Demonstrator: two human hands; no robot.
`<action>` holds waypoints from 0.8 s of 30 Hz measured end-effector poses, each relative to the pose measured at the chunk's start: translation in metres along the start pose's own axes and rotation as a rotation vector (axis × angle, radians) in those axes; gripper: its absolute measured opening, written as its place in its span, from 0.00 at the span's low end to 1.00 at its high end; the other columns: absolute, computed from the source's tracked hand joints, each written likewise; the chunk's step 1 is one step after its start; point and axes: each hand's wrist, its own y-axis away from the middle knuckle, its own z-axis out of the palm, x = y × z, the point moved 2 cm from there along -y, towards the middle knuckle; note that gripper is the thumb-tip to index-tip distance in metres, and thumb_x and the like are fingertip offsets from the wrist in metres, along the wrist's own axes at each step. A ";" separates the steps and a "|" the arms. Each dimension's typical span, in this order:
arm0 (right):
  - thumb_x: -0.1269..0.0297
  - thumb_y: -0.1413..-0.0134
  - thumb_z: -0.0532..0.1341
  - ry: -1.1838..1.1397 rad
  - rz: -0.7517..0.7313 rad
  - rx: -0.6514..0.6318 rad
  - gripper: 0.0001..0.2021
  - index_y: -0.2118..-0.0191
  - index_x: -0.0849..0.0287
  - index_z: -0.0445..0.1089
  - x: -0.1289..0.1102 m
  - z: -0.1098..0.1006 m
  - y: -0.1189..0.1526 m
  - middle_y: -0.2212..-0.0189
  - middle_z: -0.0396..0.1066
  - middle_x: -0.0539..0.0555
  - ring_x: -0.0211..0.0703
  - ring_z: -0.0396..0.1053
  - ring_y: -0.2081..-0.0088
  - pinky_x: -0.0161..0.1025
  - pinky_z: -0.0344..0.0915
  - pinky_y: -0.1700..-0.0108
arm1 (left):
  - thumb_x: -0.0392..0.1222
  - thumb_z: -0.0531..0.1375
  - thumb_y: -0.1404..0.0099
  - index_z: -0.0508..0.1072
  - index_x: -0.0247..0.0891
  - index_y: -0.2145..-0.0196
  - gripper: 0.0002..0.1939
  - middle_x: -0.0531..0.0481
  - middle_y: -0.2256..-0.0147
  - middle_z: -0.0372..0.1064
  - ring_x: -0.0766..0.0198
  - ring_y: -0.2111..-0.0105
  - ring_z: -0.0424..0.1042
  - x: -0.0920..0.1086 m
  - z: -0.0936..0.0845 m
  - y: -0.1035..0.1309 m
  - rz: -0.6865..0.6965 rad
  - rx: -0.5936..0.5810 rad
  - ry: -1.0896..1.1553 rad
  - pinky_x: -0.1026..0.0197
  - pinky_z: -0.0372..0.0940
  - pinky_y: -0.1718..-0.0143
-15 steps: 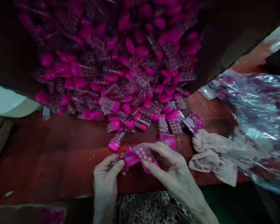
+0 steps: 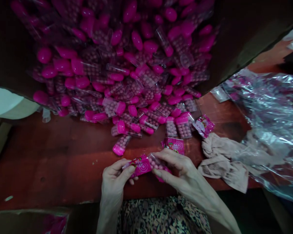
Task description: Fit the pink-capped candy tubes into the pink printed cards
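Near the table's front edge, my left hand pinches a pink printed sleeve between thumb and fingers. My right hand grips a small clear container of pink balls with a pink cap, partly hidden under its fingers. One end of the container meets the sleeve's right end; whether it is inside cannot be made out. Just behind my right hand lies another pink printed wrapper. A capped container rests on the table behind my left hand.
Many pink-capped containers spill from a dark box onto the red table. At right are a crumpled cloth, a pink packet and clear plastic bags. A pale round object stands at left.
The sleeve and the container have come together end to end. Both hands have shifted slightly to the right in the view, still holding their items.
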 end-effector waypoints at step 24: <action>0.65 0.45 0.60 0.011 0.055 0.041 0.09 0.57 0.54 0.71 0.002 -0.010 -0.002 0.64 0.71 0.51 0.41 0.70 0.62 0.39 0.67 0.59 | 0.38 0.69 0.56 0.74 0.34 0.80 0.07 0.53 0.83 0.70 0.72 0.83 0.65 0.009 0.017 -0.004 -0.242 -0.298 -0.052 0.69 0.60 0.78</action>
